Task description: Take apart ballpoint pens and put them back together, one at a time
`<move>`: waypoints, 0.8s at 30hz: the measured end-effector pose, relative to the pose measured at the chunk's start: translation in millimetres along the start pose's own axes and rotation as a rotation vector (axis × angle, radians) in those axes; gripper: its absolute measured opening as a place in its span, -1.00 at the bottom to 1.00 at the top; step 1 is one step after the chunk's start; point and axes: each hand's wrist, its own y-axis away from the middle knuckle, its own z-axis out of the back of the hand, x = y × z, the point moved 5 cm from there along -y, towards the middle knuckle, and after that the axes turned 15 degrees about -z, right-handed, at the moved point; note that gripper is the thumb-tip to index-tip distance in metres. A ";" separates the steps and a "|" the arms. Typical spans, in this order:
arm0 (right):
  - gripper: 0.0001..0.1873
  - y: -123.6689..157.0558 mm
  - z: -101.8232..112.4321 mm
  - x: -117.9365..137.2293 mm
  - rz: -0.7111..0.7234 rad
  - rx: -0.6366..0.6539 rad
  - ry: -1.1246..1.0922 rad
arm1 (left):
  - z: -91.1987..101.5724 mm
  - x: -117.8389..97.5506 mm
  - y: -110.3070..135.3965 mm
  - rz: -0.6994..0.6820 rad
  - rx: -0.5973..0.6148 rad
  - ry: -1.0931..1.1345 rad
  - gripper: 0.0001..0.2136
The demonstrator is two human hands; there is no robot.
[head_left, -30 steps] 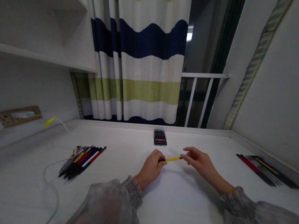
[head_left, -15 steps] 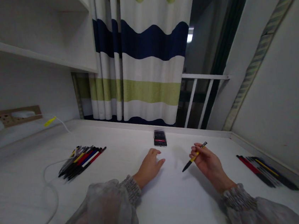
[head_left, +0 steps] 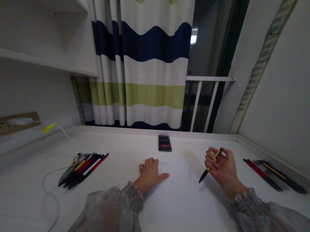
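Observation:
My right hand (head_left: 223, 167) is closed around a yellow and black pen (head_left: 210, 166), held above the white desk (head_left: 165, 211) with its tip pointing down and to the left. My left hand (head_left: 150, 172) rests on the desk with fingers loosely curled and thumb out, holding nothing. A pile of several pens (head_left: 81, 168) in black, red, blue and yellow lies to the left of my left hand. A second row of several pens (head_left: 273, 175) lies to the right of my right hand, near the desk's right edge.
A small dark device (head_left: 164, 143) sits at the back of the desk, before a striped curtain (head_left: 143, 58). A white cable (head_left: 48, 193) curves across the left side. A power strip (head_left: 6, 124) sits on the left ledge under a shelf (head_left: 26, 52).
Both hands held the pen level between them; my left hand let go and settled on the desk. My right hand carried the pen to the right and tilted it.

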 end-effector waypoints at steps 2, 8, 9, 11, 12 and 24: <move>-0.70 0.1 0.8 -0.9 -0.015 -0.009 -0.027 | 1.2 -1.6 0.5 -0.011 0.007 0.004 -0.36; -0.72 1.0 0.3 -1.4 -0.038 -0.029 -0.011 | -0.4 -1.9 1.0 -0.032 0.029 -0.002 -0.33; -0.71 1.1 0.1 -1.0 -0.032 -0.029 -0.008 | -1.0 -1.7 0.9 -0.032 0.033 -0.001 -0.33; -0.67 1.0 -0.5 -0.7 -0.024 -0.022 -0.003 | -1.9 -1.3 0.6 -0.031 0.039 0.002 -0.33; -0.66 0.8 -0.9 -0.8 -0.023 -0.014 0.004 | -2.0 -1.3 0.5 -0.030 0.040 0.002 -0.33; -0.64 0.4 5.5 -2.2 -0.039 -0.019 -0.126 | -0.3 -4.6 1.5 -0.041 0.024 0.012 -0.33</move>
